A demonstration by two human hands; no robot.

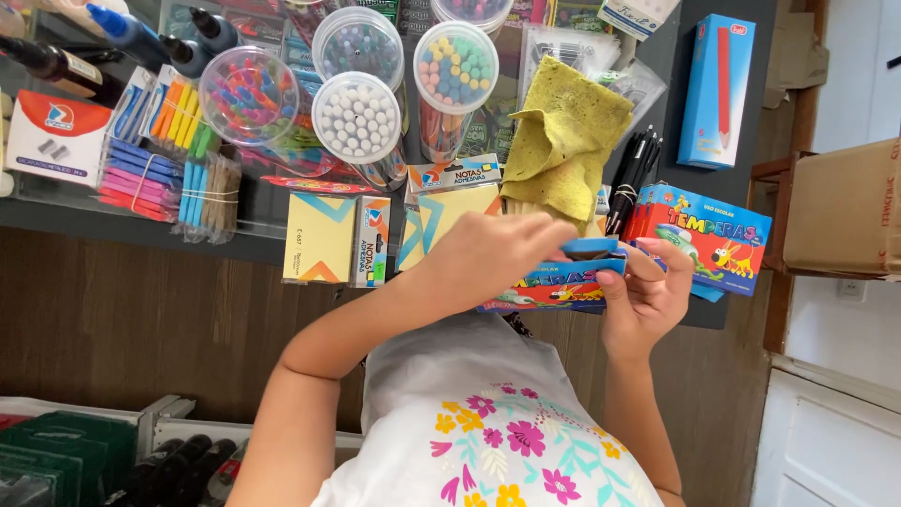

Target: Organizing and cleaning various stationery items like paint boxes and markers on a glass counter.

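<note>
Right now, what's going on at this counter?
A person holds a colourful flat paint box in both hands: the left hand on top at its opened blue flap, the right hand at its end. A second paint box lies on the dark counter beside a crumpled yellow cloth, black pens and clear tubs of crayons.

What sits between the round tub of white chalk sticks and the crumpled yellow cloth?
Head view: a clear round tub of coloured beads stands between the white chalk tub and the yellow cloth.

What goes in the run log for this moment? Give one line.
left hand: on paint box, over its open flap | right hand: holds box end | near: yellow cloth, second paint box
</note>
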